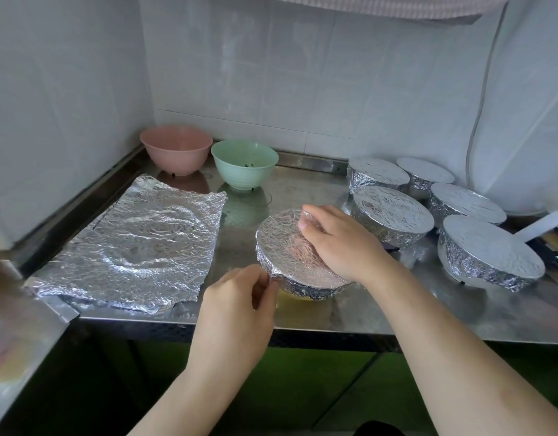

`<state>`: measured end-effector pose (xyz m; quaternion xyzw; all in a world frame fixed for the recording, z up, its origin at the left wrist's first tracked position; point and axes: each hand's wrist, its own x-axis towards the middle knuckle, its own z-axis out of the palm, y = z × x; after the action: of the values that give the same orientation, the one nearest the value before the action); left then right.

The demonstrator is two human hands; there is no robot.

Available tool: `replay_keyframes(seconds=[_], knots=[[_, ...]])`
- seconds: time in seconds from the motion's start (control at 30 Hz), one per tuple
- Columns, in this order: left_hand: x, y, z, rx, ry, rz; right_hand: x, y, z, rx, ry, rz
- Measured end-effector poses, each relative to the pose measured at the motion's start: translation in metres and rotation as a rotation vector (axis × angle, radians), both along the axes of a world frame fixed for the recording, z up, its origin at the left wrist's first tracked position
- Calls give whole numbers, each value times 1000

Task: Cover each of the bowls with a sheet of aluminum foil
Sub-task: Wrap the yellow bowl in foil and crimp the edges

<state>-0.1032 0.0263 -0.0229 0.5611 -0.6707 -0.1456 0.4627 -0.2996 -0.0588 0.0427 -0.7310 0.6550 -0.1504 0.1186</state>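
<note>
Both hands (240, 297) (337, 243) press foil onto a bowl (290, 262) beside 5 covered bowls (394, 212).

- A corner was formed by white tiled walls (302, 73).
- A stainless steel counter (334, 309) was set against them.
- A grey cable (482, 105) was hung down the right wall.
- Green cabinet fronts (302, 388) were seen below.

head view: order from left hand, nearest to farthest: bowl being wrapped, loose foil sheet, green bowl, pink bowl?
1. Bowl being wrapped: the left hand pinches its foil edge.
2. Loose foil sheet: flat on the counter, to the left.
3. Green bowl: uncovered, at the back.
4. Pink bowl: uncovered, back left corner.
</note>
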Motion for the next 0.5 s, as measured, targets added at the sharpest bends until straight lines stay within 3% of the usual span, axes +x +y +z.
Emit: replay_keyframes(seconds=[0.1, 0.17, 0.27, 0.37, 0.5], knots=[[-5, -2, 6, 299, 232, -36, 0, 1, 1, 3, 13, -2], [-7, -3, 11, 495, 523, -79, 0, 3, 2, 3, 17, -7], [-6, 0, 17, 649, 840, -125, 1, 4, 2, 0, 12, -14], [-6, 3, 19, 654, 866, -149, 1, 4, 2, -6, 10, -14], [-11, 4, 17, 505, 648, -95, 3, 4, 3, -5, 14, -13]])
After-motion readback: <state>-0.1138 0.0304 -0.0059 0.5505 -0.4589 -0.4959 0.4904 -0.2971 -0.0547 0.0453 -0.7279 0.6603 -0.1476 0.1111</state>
